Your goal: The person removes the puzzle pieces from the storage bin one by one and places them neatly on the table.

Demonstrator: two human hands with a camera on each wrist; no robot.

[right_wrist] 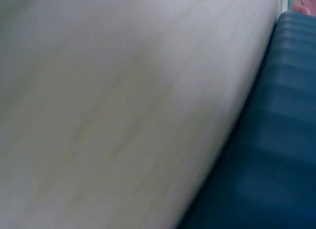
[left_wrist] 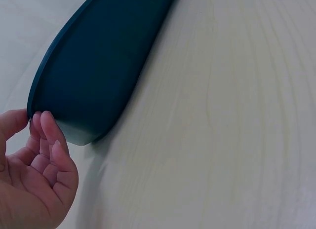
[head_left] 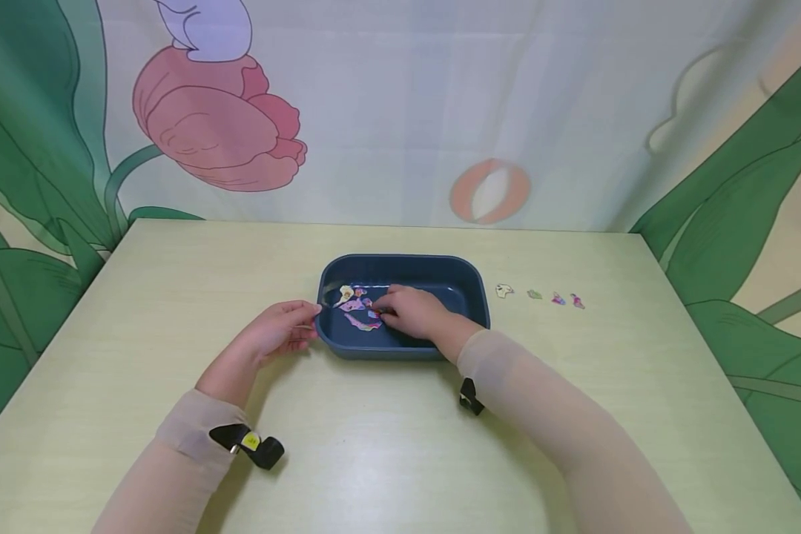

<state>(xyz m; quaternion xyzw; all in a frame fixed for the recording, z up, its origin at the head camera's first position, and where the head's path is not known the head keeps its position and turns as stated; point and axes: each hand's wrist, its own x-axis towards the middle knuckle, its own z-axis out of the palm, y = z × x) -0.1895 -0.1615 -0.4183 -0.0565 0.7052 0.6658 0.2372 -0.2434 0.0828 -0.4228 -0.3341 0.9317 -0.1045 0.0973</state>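
A dark blue rectangular tray (head_left: 407, 354) stands on the table with several small, colourful sticker-like cut-outs (head_left: 363, 322) lying in its left part. My left hand (head_left: 283, 330) pinches the tray's left rim between thumb and fingertips. The left wrist view shows that hand (left_wrist: 39, 174) at the corner of the tray (left_wrist: 98, 61). Inside the tray, my right hand (head_left: 414, 310) reaches down with bent fingers, its thumb and index finger around a small red-and-blue sticker (head_left: 374, 314). The right wrist view shows the tray's outer wall (right_wrist: 266, 155) but hides the right fingers.
To the right of the tray lies a loose row of small cut-outs: a white one (head_left: 503, 291), a green one (head_left: 535, 294), a purple-pink one (head_left: 558, 299) and a magenta one (head_left: 577, 301). A printed curtain (head_left: 387, 111) hangs behind the pale wooden table (head_left: 374, 445).
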